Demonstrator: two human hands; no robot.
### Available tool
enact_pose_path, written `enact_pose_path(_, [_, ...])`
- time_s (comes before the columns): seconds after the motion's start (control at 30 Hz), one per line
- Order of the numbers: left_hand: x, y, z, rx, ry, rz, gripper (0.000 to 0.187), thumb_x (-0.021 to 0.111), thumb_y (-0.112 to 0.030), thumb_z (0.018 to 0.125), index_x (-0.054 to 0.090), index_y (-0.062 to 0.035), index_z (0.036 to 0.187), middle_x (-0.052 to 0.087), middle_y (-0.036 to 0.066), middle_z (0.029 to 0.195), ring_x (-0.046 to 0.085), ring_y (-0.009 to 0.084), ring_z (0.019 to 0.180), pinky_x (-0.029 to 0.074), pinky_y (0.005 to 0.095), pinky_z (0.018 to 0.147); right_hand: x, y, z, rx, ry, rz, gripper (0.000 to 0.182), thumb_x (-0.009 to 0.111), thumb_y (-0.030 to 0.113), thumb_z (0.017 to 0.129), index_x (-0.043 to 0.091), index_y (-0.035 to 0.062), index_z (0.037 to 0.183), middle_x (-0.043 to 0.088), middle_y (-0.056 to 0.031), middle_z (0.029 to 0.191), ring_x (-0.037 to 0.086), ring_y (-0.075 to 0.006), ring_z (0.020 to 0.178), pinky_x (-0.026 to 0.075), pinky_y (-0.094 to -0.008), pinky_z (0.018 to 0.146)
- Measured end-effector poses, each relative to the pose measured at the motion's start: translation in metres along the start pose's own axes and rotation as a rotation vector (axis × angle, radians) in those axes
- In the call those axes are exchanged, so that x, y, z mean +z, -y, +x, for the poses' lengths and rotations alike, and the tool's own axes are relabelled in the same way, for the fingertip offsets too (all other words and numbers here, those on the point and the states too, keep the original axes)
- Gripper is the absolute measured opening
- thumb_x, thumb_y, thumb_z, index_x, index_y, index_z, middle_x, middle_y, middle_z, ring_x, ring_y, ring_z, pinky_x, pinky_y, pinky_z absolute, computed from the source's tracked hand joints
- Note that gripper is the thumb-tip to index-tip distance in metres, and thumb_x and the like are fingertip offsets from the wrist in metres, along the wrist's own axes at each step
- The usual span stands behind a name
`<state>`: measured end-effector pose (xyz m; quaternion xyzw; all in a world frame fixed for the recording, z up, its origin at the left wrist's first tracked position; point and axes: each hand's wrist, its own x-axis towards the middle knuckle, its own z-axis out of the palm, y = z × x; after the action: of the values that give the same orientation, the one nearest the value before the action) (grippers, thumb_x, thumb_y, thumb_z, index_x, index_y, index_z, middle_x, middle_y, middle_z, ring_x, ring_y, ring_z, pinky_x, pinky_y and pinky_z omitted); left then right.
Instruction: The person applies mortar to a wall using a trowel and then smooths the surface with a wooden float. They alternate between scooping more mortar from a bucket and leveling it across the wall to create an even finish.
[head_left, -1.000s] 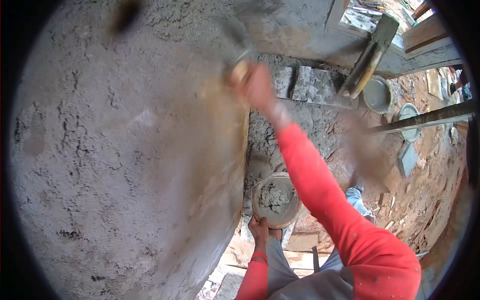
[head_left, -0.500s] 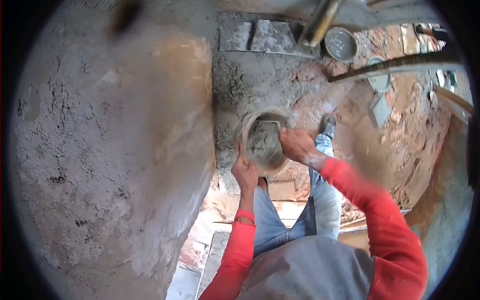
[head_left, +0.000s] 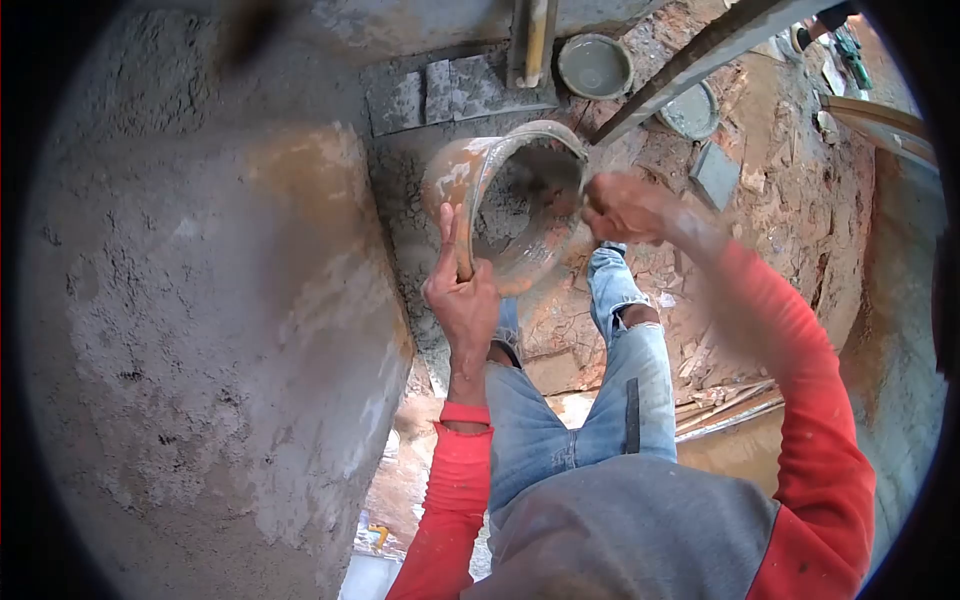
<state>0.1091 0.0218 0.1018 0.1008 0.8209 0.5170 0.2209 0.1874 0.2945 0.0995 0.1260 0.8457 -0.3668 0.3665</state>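
Observation:
A round, mortar-smeared basin (head_left: 455, 175) is tipped on its side in front of me, its opening facing me and to the right. My left hand (head_left: 463, 300) grips its near left rim, thumb and fingers on either side of the wall. Grey mortar (head_left: 500, 215) shows inside the basin, partly in shadow. My right hand (head_left: 635, 208) is closed in a fist beside the right rim. Motion blur hides what that fist holds, and a dark blurred shape lies inside the basin just left of it.
To my left runs a rough cement-covered block (head_left: 230, 330). Two buckets (head_left: 595, 68) (head_left: 690, 110) of greyish liquid stand ahead, near a slanting wooden beam (head_left: 690, 65). A grey tile (head_left: 715, 175) lies on the reddish rubble floor (head_left: 770, 270). Another person's foot (head_left: 803, 38) shows at top right.
The basin has been lifted and tipped from nearly level, shifting farther forward. My right hand has moved up and right, out from over the basin. My view has shifted too.

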Motion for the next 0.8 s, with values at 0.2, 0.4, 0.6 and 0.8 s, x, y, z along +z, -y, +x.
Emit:
enact_pose_path(0.2, [-0.005, 0.016, -0.016, -0.261, -0.074, -0.162, 0.050, 0.062, 0.007, 0.087, 0.071, -0.0005, 0.135, 0.074, 0.000, 0.114, 0.061, 0.0057, 0.083, 0.050, 0.0260, 0.073, 0.038, -0.032, -0.016, 0.142, 0.234, 0.732, 0.039, 0.064, 0.040, 0.104, 0.073, 0.0022, 0.109, 0.061, -0.0022, 0.067, 0.055, -0.0101, 0.049, 0.043, -0.0313, 0.044])
enact_pose_path(0.4, [0.008, 0.061, -0.015, -0.334, -0.217, -0.359, 0.029, 0.066, 0.004, 0.083, 0.072, 0.0015, 0.112, 0.071, -0.002, 0.094, 0.062, 0.0080, 0.084, 0.051, 0.0261, 0.077, 0.052, -0.013, -0.038, 0.083, 0.065, 0.993, 0.026, 0.068, 0.025, 0.104, 0.064, 0.0057, 0.088, 0.056, -0.0002, 0.061, 0.051, -0.0097, 0.045, 0.040, -0.0296, 0.041])
enact_pose_path(0.6, [-0.023, 0.127, -0.023, -0.451, -0.293, -0.546, 0.045, 0.069, 0.002, 0.080, 0.069, 0.0012, 0.125, 0.073, 0.005, 0.116, 0.067, 0.0154, 0.105, 0.053, 0.0304, 0.092, 0.058, 0.037, 0.040, -0.110, -0.097, 1.440, 0.022, 0.066, 0.021, 0.103, 0.071, 0.0025, 0.114, 0.061, -0.0019, 0.066, 0.054, -0.0095, 0.045, 0.043, -0.0261, 0.044])
enact_pose_path(0.8, [-0.117, 0.156, -0.076, -0.559, -0.354, -0.387, 0.049, 0.068, 0.001, 0.081, 0.068, 0.0031, 0.130, 0.073, 0.005, 0.117, 0.066, 0.0155, 0.103, 0.053, 0.0309, 0.095, 0.030, 0.095, 0.130, -0.123, -0.711, 1.424, 0.021, 0.068, 0.021, 0.103, 0.074, 0.0025, 0.110, 0.065, -0.0024, 0.069, 0.057, -0.0091, 0.049, 0.045, -0.0258, 0.046])
